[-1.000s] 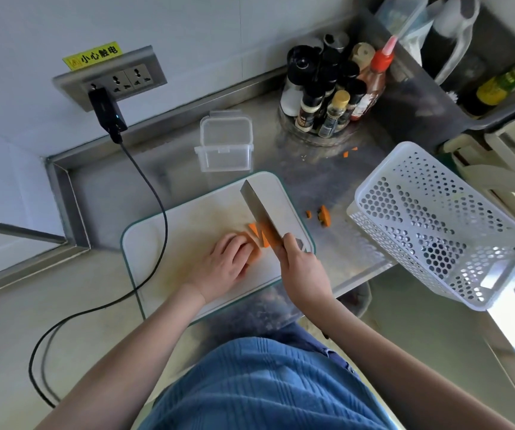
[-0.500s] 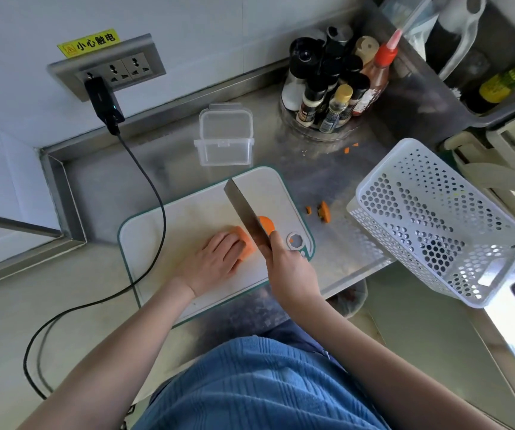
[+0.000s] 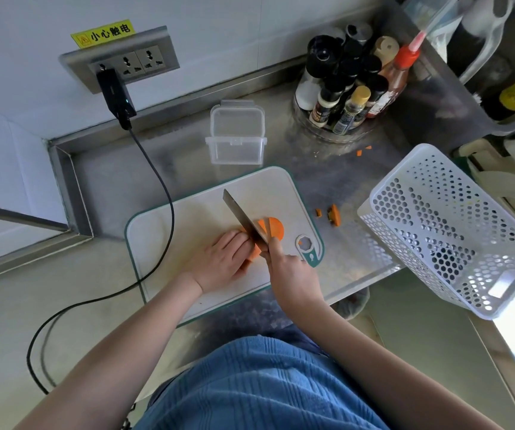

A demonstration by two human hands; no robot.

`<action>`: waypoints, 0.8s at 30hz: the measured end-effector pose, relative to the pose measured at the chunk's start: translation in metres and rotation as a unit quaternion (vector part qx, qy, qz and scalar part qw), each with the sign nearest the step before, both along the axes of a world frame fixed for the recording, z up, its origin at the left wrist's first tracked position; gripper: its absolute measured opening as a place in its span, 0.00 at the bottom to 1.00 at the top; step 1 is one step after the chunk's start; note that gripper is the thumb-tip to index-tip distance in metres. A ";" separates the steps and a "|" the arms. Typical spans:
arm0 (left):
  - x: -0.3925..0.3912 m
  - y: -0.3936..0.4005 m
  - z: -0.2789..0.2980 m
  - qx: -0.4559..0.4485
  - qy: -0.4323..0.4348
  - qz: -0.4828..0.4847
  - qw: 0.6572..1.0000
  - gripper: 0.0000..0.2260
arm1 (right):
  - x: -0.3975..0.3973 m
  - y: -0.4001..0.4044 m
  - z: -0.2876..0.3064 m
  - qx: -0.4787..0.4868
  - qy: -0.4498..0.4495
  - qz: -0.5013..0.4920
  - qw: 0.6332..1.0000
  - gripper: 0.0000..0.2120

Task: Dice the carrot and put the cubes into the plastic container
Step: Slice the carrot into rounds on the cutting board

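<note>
We see the fingers (image 3: 234, 240) of the left hand (image 3: 222, 263) curled down over the carrot (image 3: 273, 228), pinning it to the cutting board (image 3: 188, 225), with the fingertips just beside the flat of the blade. The right hand (image 3: 290, 271) is wrapped round the handle of the knife (image 3: 244, 217), its forefinger laid up along the back of the blade — the handle itself is hidden inside the grip. The blade stands on edge across the carrot, its tip pointing away from us toward the wall. To the right of the blade lie cut orange slices, flat on the board; to the left, a bit of orange shows under the left palm. The board is white with a green rim and lies on the steel desk (image 3: 110, 181), its near edge overhanging. Beyond the board, near its far edge but apart from it, stands the plastic container (image 3: 237, 135) — clear, open, with no carrot in it that we can make out. A few carrot scraps (image 3: 332, 214) lie on the desk right of the board, and smaller ones farther back. A white perforated basket (image 3: 448, 228) sits tilted at the right edge of the desk. A cluster of seasoning bottles (image 3: 349, 85) stands at the back, and a black cable (image 3: 157, 181) runs from the wall socket (image 3: 126, 62) down past the board's left side.
</note>
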State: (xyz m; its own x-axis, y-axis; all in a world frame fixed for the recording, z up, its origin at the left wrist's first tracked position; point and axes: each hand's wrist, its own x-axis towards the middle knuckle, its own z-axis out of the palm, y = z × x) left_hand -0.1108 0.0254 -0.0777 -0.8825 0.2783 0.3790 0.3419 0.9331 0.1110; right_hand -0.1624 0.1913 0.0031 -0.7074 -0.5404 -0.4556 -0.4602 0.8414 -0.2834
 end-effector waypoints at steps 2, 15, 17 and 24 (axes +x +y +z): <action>0.000 0.000 0.001 0.011 -0.013 -0.003 1.000 0.14 | 0.002 0.000 -0.004 0.011 0.014 0.014 1.000 0.14; -0.001 0.001 -0.007 0.025 -0.011 -0.016 0.999 0.14 | 0.000 -0.001 -0.027 0.026 0.013 0.031 0.999 0.14; 0.000 0.001 -0.008 0.028 -0.001 -0.018 0.999 0.13 | -0.001 -0.003 -0.027 0.020 0.010 0.022 0.999 0.14; 0.003 0.000 -0.011 0.032 -0.006 -0.017 0.999 0.13 | -0.008 -0.015 -0.030 0.022 -0.017 0.009 1.000 0.17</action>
State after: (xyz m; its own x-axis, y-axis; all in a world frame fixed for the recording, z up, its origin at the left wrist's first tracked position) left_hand -0.1080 0.0250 -0.0885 -0.8776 0.2832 0.3867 0.3710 0.9122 0.1740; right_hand -0.1700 0.1761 -0.0269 -0.6807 -0.5322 -0.5034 -0.4667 0.8447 -0.2620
